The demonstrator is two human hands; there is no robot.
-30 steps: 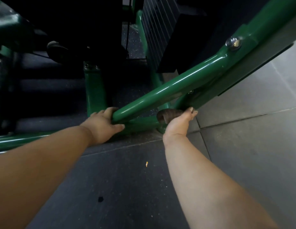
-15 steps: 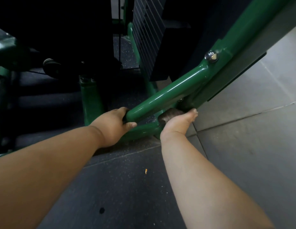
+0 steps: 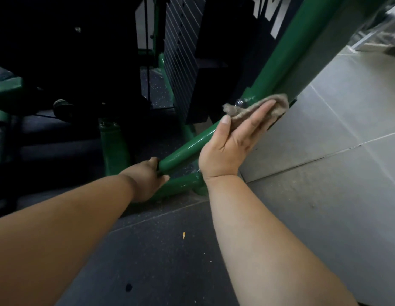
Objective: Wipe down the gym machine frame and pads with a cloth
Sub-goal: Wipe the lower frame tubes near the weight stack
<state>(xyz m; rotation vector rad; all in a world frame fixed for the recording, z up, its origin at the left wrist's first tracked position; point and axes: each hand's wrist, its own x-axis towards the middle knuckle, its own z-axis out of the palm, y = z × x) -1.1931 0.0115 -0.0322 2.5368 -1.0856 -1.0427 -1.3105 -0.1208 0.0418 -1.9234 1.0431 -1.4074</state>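
Grey floor tiles (image 3: 324, 164) meet dark speckled rubber matting (image 3: 148, 261) under me, and the green machine frame (image 3: 287, 54) rises from that seam. I have my right hand (image 3: 234, 140) laid flat with fingers straight, pressing the brown cloth (image 3: 256, 107) against the slanted frame tube just where a bolt (image 3: 240, 102) sits. My left hand (image 3: 145, 180) is curled around the low end of the same tube, near the base joint.

Progress, as I judge it: I'm on the lower frame only. The long upright stretch above the cloth looks unwiped, as do the base rails (image 3: 183, 186) and the short green post (image 3: 113, 146). No pads are clearly visible; the left side is too dark to tell.

Room to move: the tube runs clear up and to the right over open tile, so sliding upward is easy. Behind it the black weight stack (image 3: 183, 54) sits close, leaving a tight gap on the inner side. A small orange scrap (image 3: 183, 235) lies on the matting between my forearms.
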